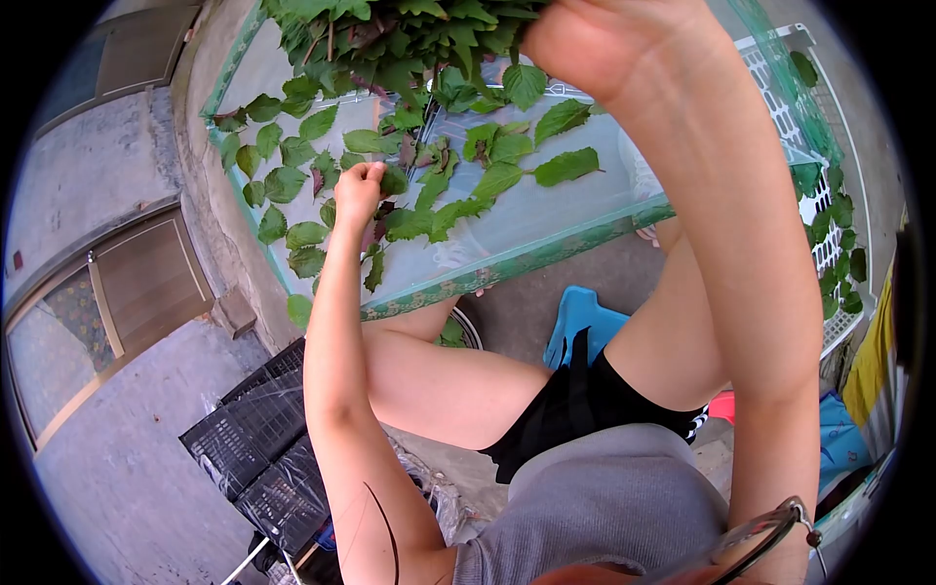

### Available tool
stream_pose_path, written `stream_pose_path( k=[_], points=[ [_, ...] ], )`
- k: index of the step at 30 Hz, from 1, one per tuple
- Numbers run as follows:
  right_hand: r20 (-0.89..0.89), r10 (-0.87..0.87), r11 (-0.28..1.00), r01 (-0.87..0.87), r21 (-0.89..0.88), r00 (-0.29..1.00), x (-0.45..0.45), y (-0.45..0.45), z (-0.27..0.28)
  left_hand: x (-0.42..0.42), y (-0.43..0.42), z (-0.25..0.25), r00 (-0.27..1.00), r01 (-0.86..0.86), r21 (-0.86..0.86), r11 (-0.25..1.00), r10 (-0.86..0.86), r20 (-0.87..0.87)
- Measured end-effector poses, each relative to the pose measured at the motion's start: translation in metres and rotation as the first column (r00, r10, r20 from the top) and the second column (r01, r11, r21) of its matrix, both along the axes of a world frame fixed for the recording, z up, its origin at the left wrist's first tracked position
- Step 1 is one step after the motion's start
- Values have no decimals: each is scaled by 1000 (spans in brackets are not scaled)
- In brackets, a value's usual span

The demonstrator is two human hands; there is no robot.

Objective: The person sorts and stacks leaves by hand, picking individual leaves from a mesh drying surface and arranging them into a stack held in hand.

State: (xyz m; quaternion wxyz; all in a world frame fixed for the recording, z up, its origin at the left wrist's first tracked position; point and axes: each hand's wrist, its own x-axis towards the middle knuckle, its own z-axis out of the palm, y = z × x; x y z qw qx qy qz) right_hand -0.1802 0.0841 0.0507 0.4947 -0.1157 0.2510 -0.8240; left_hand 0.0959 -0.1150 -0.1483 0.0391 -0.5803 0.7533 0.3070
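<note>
My left hand (359,193) is closed in a pinch over a mesh sheet (546,216) with a green lace-like border. At its fingertips is a perilla leaf (393,180), green and toothed at the edge. High at the right, my right hand (600,44) is partly cut off by the frame's top edge. It is at the side of a thick bunch of perilla leaves (409,39), which it appears to hold, its fingers hidden. Many loose leaves (285,184) lie spread on the mesh, some showing purplish undersides.
A white plastic rack (837,331) with more leaves stands at the right. Below the mesh are a blue plastic stool (582,317) and a round container with leaves (453,333). Black crates (258,439) stand at the lower left, near a grey wall (146,429).
</note>
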Motion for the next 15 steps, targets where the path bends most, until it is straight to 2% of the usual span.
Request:
stream_pose_path(
  k=[1, 2, 3, 4, 5, 6, 7, 9, 10, 11, 12, 13, 14, 15],
  points=[
    [-10, 8, 997, -9, -72, 1000, 0, 0, -4, 1, -2, -4, 991, -128, 108, 986, 131, -24],
    [-16, 12, 994, -13, -108, 1000, -1, 0, -5, 3, -3, -9, 991, -127, 108, 986, 131, -24],
    [-21, 15, 990, -18, -143, 1000, -1, 0, -4, 3, -2, -11, 973, -185, 168, 968, 204, -106],
    [-18, 6, 998, -7, -66, 1000, 0, 0, 0, 3, -1, -13, 943, -235, 231, 944, 279, -182],
    [-16, 2, 1000, -2, -27, 1000, 0, 0, 6, 4, -1, -15, 943, -235, 231, 944, 279, -182],
    [-15, -2, 1000, 2, 11, 1000, 0, 0, 13, 1, 1, -12, 942, -255, 278, 926, 303, -147],
    [16, -8, 991, 6, 131, 1000, 0, 0, 22, -1, 3, -9, 939, -276, 322, 906, 325, -111],
    [47, -15, 969, 3, 246, 999, -6, -7, 14, -4, 7, 1, 954, -265, 277, 924, 293, -63],
    [134, 142, 989, -147, 34, 981, -13, -18, -3, -4, 7, 4, 965, -251, 232, 940, 261, -13],
    [165, 221, 974, -210, -81, 961, -21, -22, -19, -2, 5, 5, 965, -251, 231, 940, 261, -11],
    [186, 307, 943, -273, -189, 933, -21, -25, -20, 2, 0, 7, 986, -148, 81, 986, 141, 88],
    [167, 281, 951, -251, -178, 945, -21, -24, -20, 6, -4, 10, 979, -23, -58, 998, 34, 202],
    [157, 268, 955, -241, -173, 950, -20, -22, -21, 10, -8, 12, 979, -23, -58, 998, 34, 203],
    [148, 256, 958, -231, -168, 955, -14, -18, -12, 14, -11, 16, 959, -16, -19, 1000, 21, 282]
  ],
)
